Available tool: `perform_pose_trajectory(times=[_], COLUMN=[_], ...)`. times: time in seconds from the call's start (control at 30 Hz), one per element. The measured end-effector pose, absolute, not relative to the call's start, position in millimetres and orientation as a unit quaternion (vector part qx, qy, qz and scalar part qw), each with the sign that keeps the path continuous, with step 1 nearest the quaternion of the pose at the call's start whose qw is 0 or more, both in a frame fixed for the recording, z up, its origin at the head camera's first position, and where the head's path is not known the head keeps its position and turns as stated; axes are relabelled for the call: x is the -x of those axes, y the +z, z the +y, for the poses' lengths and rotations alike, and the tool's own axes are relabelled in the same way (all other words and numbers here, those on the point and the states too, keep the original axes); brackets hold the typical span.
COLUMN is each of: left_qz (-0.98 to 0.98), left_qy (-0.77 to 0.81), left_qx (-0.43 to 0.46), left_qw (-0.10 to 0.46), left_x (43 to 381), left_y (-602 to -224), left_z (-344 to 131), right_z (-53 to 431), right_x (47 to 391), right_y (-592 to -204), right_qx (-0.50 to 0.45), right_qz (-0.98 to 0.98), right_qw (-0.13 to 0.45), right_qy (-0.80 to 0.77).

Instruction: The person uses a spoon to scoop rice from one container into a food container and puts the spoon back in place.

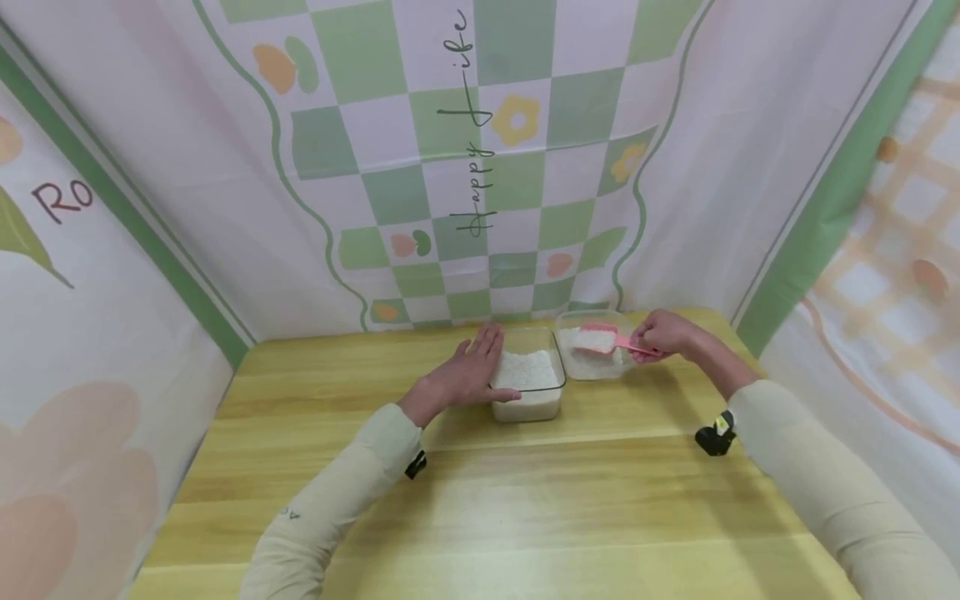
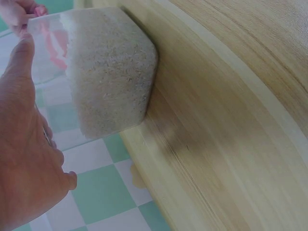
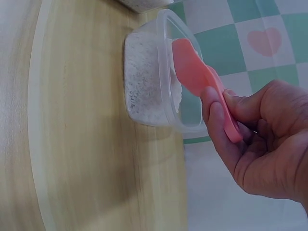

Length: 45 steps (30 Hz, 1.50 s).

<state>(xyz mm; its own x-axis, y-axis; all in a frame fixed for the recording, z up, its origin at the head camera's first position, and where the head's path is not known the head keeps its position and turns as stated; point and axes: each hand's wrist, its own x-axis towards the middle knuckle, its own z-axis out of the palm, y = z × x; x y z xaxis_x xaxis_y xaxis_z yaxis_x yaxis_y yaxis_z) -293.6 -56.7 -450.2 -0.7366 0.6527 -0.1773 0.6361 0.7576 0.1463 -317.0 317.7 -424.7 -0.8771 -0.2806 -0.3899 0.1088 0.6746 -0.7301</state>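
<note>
The right hand (image 1: pixel 662 334) was clamped on the pink scoop (image 3: pixel 192 70), over the clear container (image 3: pixel 167 72); the scoop's long axis ran roughly sideways, bowl leftward, toward the neighbouring glass container (image 1: pixel 540 405). The left hand (image 1: pixel 474 372), thumb and straight fingers apart, lay at the glass container's left side.

Reaching forward from lower left with left arm (image 1: pixel 333 500), from lower right with right arm (image 1: pixel 825 471), both sleeved. Bare at left wrist (image 1: pixel 423 402) and right wrist (image 1: pixel 708 354). Holding left hand (image 1: pixel 472 372) with fingers (image 1: pixel 490 340) straight and close together, pointing forward, thumb (image 1: pixel 507 395) spread wide to the right. Curling right hand (image 1: pixel 660 333) in a grip, right thumb (image 3: pixel 244 107) opposing bent fingers, pointing inward. Hands apart.
</note>
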Motion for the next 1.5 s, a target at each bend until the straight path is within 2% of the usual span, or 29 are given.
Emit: perform_pose_trajectory(times=[1.07, 1.5], left_qz=[0.929, 0.929], left_qy=[0.049, 0.045], left_qx=[-0.350, -0.348], left_qw=[0.111, 0.115], left_x=[293.3, 291.6], left_y=[-448.9, -447.4], left_z=[-56.7, -56.2], right_z=[322.2, 310.9], right_x=[303.0, 290.0], right_y=[-402.9, -392.3], right_qx=[0.068, 0.098], right_qz=[0.939, 0.978], right_qw=[0.205, 0.115], right_qy=[-0.267, -0.142])
